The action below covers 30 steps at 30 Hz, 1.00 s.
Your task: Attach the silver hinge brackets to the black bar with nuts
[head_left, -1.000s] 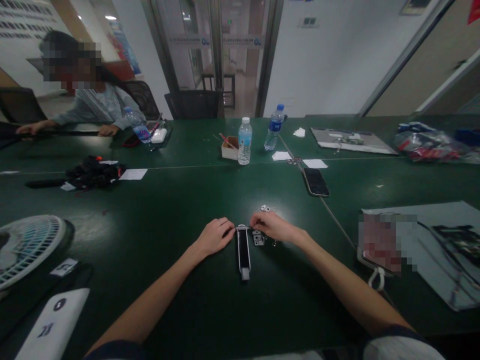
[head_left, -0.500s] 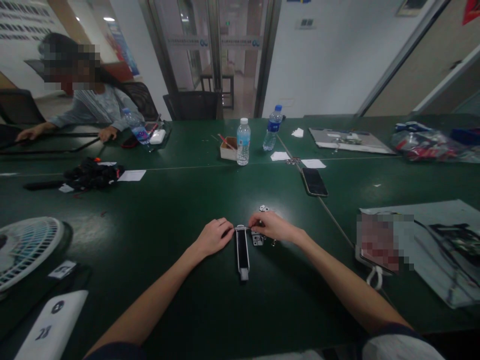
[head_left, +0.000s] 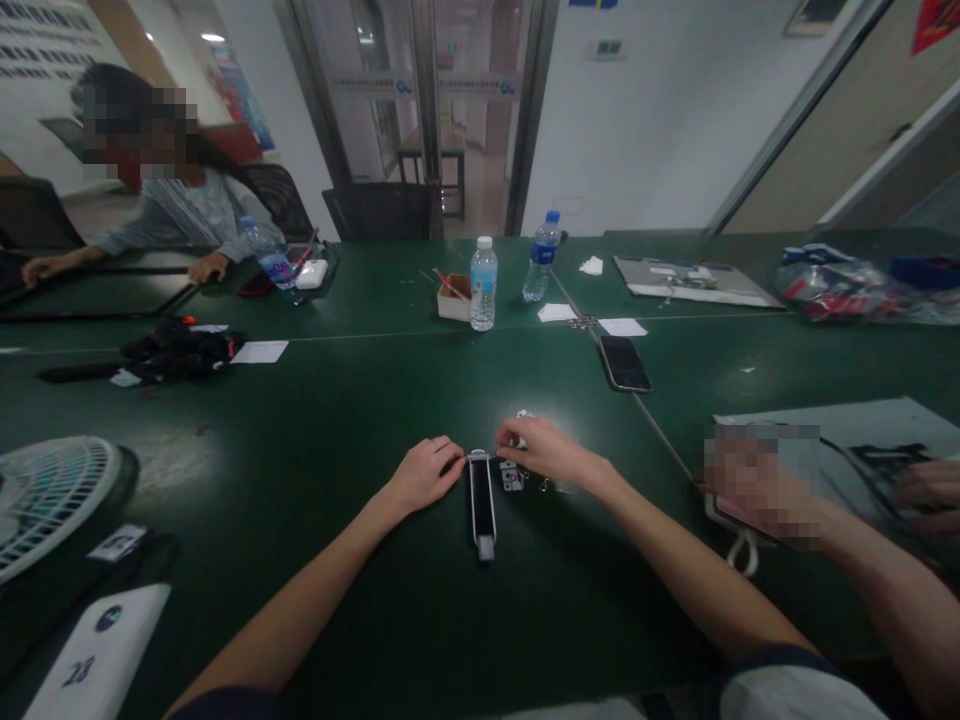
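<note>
A narrow device with a white rim and black face [head_left: 482, 500] lies on the dark green table in front of me. My left hand [head_left: 427, 474] rests at its upper left, fingertips pinched at the top end on something too small to make out. At the upper right of the device, my right hand [head_left: 541, 447] has its fingers pinched together; what they hold, if anything, is hidden. Just under the right hand sit small metal plates [head_left: 512, 476] and little metal parts [head_left: 544, 486].
Bottles [head_left: 484, 285] [head_left: 541, 258], a small box [head_left: 453, 297] and a phone [head_left: 624, 363] stand or lie beyond. A fan [head_left: 56, 500] is at left. Another person's arm [head_left: 862, 545] reaches in at right; a person [head_left: 202, 205] sits at far left.
Another person's forearm and hands have come into view at the right, over the grey board. My right fingertips have shifted slightly off the device's top end.
</note>
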Available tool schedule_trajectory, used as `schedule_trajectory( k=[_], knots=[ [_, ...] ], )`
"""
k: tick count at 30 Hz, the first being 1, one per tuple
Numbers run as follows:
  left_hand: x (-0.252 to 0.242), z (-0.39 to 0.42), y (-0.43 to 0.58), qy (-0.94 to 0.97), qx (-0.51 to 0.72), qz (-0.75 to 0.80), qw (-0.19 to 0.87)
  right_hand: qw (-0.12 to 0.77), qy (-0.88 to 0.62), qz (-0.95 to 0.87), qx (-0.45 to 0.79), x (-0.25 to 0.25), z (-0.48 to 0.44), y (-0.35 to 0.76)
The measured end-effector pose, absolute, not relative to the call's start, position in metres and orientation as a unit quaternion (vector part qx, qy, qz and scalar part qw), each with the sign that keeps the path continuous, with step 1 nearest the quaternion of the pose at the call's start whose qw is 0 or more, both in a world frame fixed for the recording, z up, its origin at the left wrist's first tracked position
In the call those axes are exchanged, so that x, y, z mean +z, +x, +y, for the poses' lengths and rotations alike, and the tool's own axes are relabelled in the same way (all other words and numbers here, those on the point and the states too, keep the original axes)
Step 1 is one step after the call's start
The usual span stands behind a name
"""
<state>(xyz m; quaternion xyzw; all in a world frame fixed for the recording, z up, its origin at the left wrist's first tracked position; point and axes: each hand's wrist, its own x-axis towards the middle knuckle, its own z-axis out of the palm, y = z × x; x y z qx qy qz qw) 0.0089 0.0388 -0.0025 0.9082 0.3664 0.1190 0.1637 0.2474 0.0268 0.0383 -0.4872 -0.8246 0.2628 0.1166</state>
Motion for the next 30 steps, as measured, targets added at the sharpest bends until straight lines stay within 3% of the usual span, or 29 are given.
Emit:
schedule_trajectory(
  k=[8,22,30],
  knots=[
    [-0.004,0.040,0.009,0.906,0.120,0.368,0.173,-0.037,-0.498,-0.837,0.223,0.050,0.013,0.252],
    [-0.002,0.040,0.010,0.908,0.126,0.362,0.171,-0.052,-0.490,-0.864,0.101,0.051,0.008,0.230],
    [-0.004,0.041,0.009,0.907,0.131,0.360,0.174,-0.042,-0.498,-0.856,0.128,0.048,0.011,0.232]
  ],
)
